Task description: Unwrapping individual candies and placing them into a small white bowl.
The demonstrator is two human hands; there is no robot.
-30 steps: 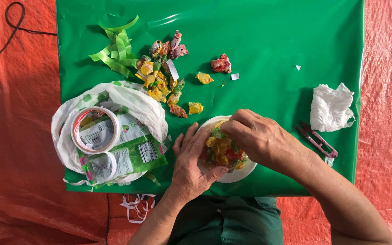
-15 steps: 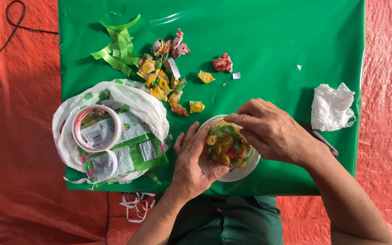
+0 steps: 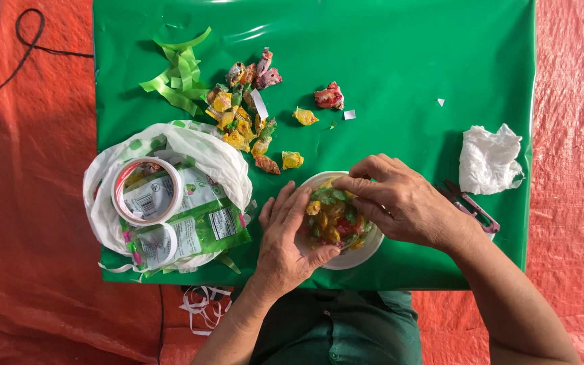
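Note:
A white bowl (image 3: pixel 353 255) full of small wrapped candies (image 3: pixel 332 220) in yellow, green and red sits at the near edge of the green table cover (image 3: pixel 386 74). My left hand (image 3: pixel 285 243) cups the bowl's left side, fingers pressed on the candies. My right hand (image 3: pixel 407 203) lies over the bowl's right half, its fingertips pinching at the candies near the far rim. A loose heap of more wrapped candies (image 3: pixel 245 115) lies further back, with single pieces (image 3: pixel 329 96) nearby.
A white plastic bag (image 3: pixel 211 152) at the left holds two tape rolls (image 3: pixel 147 190) and green packets. Green ribbon scraps (image 3: pixel 180 74) lie at the back left. A crumpled tissue (image 3: pixel 488 159) and small pink snips (image 3: pixel 471 206) are at the right. Orange tarp surrounds the table.
My right hand has shifted slightly to the right, off the centre of the bowl, uncovering more of the candies. My left hand has stayed against the bowl.

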